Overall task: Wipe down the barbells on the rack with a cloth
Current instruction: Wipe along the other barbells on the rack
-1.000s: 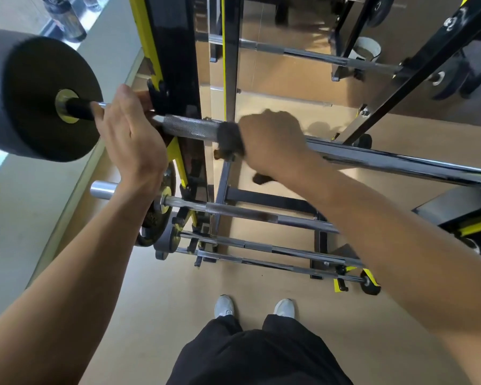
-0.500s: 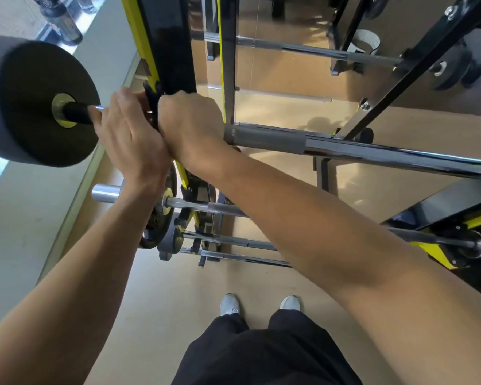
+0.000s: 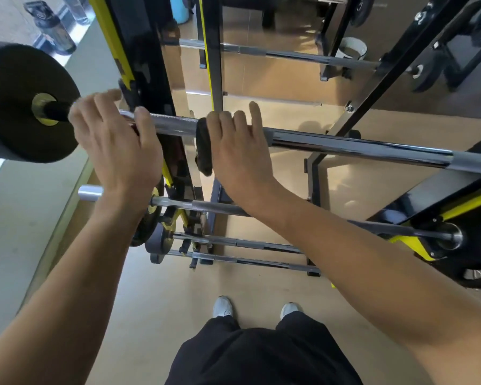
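A chrome barbell [image 3: 358, 147] lies across the black-and-yellow rack [image 3: 139, 51] at chest height, with a thick black plate [image 3: 11, 107] on its left end. My left hand [image 3: 114, 145] rests on the bar beside the left upright, fingers spread and loose, thumb over the knurled part. My right hand [image 3: 239, 151] presses a dark cloth [image 3: 204, 145] around the bar just right of the upright. Its fingers curl over the top, and one finger sticks out straight. The cloth's free end hangs below the bar.
Three more barbells sit lower in the rack [image 3: 220, 209], [image 3: 233, 241], [image 3: 247, 261], with small plates [image 3: 156, 237] at their left ends. Another bar [image 3: 289, 55] is racked behind. Water bottles [image 3: 53, 29] stand at the far left. My shoes [image 3: 222, 307] are on the tan floor.
My right hand slid with the cloth to the right along the bar, away from my left hand. My left hand's fingers loosened from a tight grip.
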`<state>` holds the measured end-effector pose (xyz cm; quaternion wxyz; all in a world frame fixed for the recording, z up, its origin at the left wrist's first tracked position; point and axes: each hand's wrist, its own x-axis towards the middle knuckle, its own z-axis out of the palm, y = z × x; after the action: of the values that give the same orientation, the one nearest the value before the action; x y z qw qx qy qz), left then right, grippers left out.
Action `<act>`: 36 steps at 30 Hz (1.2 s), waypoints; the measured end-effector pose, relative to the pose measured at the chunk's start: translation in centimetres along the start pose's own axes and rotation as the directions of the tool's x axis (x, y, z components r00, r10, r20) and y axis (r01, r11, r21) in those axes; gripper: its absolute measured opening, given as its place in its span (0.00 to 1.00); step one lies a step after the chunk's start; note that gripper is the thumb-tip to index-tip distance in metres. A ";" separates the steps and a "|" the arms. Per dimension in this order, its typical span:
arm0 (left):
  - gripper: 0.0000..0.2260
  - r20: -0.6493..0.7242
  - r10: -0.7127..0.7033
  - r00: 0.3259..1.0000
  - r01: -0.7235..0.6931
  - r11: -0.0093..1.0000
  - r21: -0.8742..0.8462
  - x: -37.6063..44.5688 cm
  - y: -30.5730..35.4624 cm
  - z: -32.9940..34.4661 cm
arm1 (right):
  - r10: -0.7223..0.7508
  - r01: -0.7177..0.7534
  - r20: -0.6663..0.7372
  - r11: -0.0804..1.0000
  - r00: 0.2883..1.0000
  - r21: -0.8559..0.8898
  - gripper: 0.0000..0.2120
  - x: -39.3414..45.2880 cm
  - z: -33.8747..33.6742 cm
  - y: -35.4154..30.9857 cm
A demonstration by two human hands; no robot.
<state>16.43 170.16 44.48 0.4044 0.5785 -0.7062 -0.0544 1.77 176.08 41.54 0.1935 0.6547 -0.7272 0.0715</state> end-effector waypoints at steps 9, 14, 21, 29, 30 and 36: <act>0.08 0.263 0.490 0.831 -0.319 0.807 -0.497 -10.5 12.4 3.3 | 0.095 0.060 -0.180 0.710 0.979 0.701 0.25 -10.8 -1.1 9.5; 0.14 0.603 0.565 0.564 -0.105 0.773 -0.626 -15.3 19.9 6.8 | 0.413 -0.285 0.022 0.586 0.910 0.759 0.10 -17.2 -2.4 19.1; 0.05 0.591 0.439 0.677 -0.040 0.824 -0.566 -19.0 29.1 10.3 | 0.525 -0.553 0.386 0.205 0.758 0.807 0.21 -23.2 -5.7 29.9; 0.08 0.390 0.276 0.878 0.075 0.726 -0.683 -16.8 35.0 10.5 | 0.392 -0.283 0.151 0.306 0.907 0.909 0.08 -20.3 -10.8 36.3; 0.09 0.315 0.284 0.906 0.003 0.737 -0.675 -15.8 35.2 10.9 | 0.443 -0.296 0.114 0.367 0.889 0.882 0.06 -19.3 -10.6 36.8; 0.13 0.598 0.335 0.729 -0.489 0.865 0.112 -12.4 32.6 15.9 | 0.194 -0.295 0.255 0.837 0.947 0.460 0.25 -15.8 -7.2 37.4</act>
<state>-18.83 185.18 45.31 0.1013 0.4118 -0.9049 -0.0355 -32.40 198.27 47.79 -0.0640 0.5872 -0.7783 0.2131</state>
